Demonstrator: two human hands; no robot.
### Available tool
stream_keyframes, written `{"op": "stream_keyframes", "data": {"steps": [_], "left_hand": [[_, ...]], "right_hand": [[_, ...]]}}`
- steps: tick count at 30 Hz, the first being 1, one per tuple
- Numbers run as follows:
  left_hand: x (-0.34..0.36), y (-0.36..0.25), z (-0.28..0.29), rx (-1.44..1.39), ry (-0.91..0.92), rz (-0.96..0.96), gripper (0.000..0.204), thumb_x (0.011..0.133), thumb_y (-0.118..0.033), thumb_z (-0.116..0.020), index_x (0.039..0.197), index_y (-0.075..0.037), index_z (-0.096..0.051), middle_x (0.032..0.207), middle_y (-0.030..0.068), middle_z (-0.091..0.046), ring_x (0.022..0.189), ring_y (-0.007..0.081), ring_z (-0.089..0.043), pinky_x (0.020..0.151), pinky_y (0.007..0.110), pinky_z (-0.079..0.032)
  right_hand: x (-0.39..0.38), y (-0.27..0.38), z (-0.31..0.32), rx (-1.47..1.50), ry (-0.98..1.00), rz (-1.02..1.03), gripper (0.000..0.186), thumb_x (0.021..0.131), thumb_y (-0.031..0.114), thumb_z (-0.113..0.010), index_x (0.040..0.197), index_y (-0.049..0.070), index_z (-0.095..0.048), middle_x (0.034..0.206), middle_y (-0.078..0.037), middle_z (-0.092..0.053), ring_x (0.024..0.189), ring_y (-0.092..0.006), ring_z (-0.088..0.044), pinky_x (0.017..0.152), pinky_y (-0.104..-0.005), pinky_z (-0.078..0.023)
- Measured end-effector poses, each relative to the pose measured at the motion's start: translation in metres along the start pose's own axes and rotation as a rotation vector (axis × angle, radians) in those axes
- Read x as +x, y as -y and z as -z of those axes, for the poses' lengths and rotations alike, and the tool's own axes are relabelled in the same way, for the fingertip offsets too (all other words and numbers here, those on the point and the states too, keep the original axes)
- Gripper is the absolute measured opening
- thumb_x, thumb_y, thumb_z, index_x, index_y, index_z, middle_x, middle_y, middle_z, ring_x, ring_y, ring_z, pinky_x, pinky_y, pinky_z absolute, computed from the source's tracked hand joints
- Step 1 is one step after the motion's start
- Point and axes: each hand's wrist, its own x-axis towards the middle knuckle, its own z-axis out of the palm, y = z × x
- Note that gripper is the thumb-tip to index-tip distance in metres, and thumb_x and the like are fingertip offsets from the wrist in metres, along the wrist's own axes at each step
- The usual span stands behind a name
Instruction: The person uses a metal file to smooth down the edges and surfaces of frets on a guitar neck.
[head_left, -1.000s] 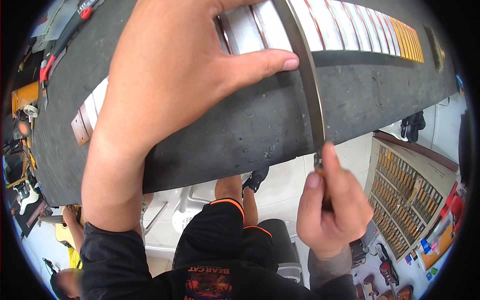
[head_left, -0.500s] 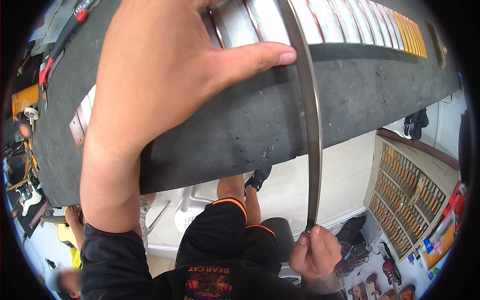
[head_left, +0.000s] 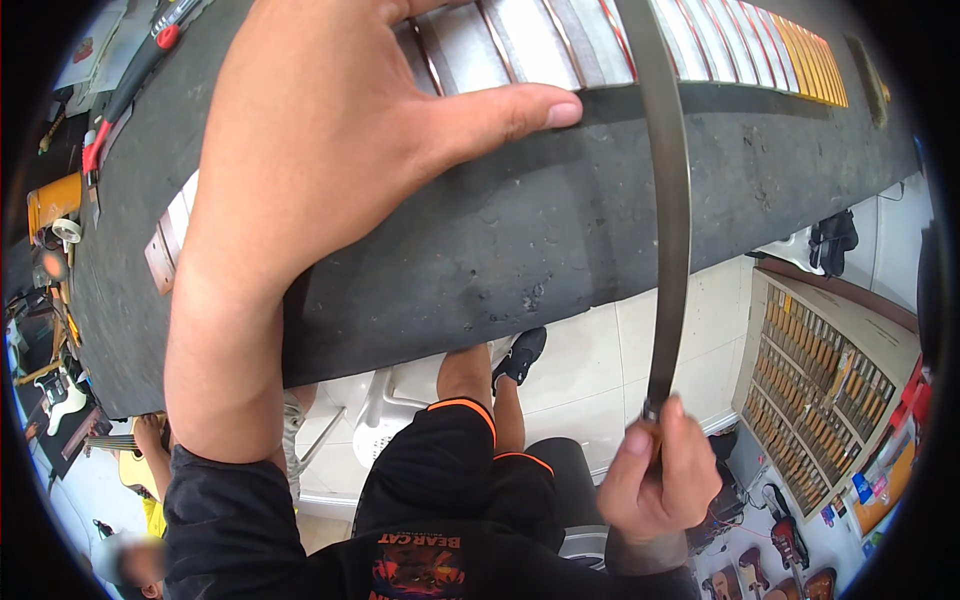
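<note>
A guitar neck (head_left: pixel 515 50) with metal frets lies across the bench, pale silvery strips between its frets and yellow-orange ones at its right end. My left hand (head_left: pixel 310 140) spans the neck and holds it, thumb stretched along the near edge; its other fingertips run out of the picture. Low on the right, my right hand (head_left: pixel 660 480) is closed around the near end of a long, dark flat file (head_left: pixel 672 230). The file crosses above the frets, right of my left thumb, and its far end is cut off. Whether it touches a fret I cannot tell.
The neck rests on a dark, pitted bench mat (head_left: pixel 450 270). A brush (head_left: pixel 868 80) lies at the far right, and red-handled pliers (head_left: pixel 165 38) at the upper left. A rack of wooden-handled tools (head_left: pixel 815 370) stands right. Another person (head_left: pixel 150 450) with a guitar is lower left.
The file has shifted right along the neck, away from my left thumb, and my right hand has moved right and slightly up with it. My left hand has stayed nearly in place.
</note>
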Motion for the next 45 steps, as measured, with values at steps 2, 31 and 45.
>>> {"op": "stream_keyframes", "data": {"steps": [2,31,45], "left_hand": [[0.001,-0.004,-0.003,0.006,-0.030,-0.013,0.059,0.067,-0.032,-0.091,0.103,0.009,-0.070,0.084,0.0153,-0.069,0.070,0.0185,-0.064,0.061,0.028,-0.049],[-0.004,-0.005,0.000,0.005,-0.016,-0.026,0.062,0.068,-0.035,-0.090,0.106,0.010,-0.069,0.088,0.0175,-0.070,0.076,0.0196,-0.067,0.066,0.028,-0.051],[0.000,0.003,0.000,-0.060,0.004,-0.019,0.062,0.069,-0.036,-0.090,0.104,0.010,-0.069,0.087,0.0185,-0.069,0.076,0.0220,-0.067,0.065,0.029,-0.051]], "right_hand": [[-0.030,-0.005,0.011,-0.011,0.008,-0.027,0.050,0.072,-0.008,-0.063,0.122,-0.006,-0.061,0.073,-0.016,-0.064,0.055,-0.0247,-0.060,0.051,-0.0321,-0.051],[0.014,-0.001,-0.012,-0.013,0.030,0.077,0.058,0.069,-0.013,-0.065,0.126,-0.004,-0.061,0.077,-0.012,-0.064,0.056,-0.0204,-0.060,0.051,-0.0284,-0.051],[-0.053,-0.007,0.007,-0.060,0.046,0.048,0.050,0.070,-0.008,-0.066,0.120,-0.005,-0.063,0.076,-0.013,-0.064,0.058,-0.0222,-0.060,0.050,-0.0291,-0.050]]}}
